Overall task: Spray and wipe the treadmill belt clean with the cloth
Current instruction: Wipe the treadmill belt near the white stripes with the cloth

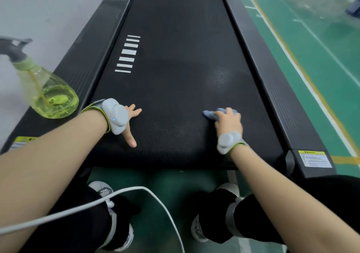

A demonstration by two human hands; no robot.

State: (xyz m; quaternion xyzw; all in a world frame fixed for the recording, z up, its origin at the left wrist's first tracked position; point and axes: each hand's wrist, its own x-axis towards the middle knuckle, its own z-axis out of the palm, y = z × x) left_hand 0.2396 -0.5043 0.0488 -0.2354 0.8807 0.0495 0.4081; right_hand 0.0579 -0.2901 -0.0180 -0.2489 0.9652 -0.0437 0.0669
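The right hand [228,123] is gripping the blue cloth [218,113] and should be pressing firmly toward the damp patch [220,77] at twelve o'clock, while the flat, released left hand [129,124] is bracing on the treadmill belt [175,38].

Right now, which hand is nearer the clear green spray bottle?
Left. The left hand lies flat on the black treadmill belt just right of the spray bottle; the right hand presses the blue cloth farther right.

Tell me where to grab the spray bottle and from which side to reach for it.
Grip the spray bottle at its narrow pale-green neck, just under the grey trigger head. It stands on the treadmill's left side rail, leaning a little, and its body is wide and round. Probably best reached with the free left hand, coming from the belt side.
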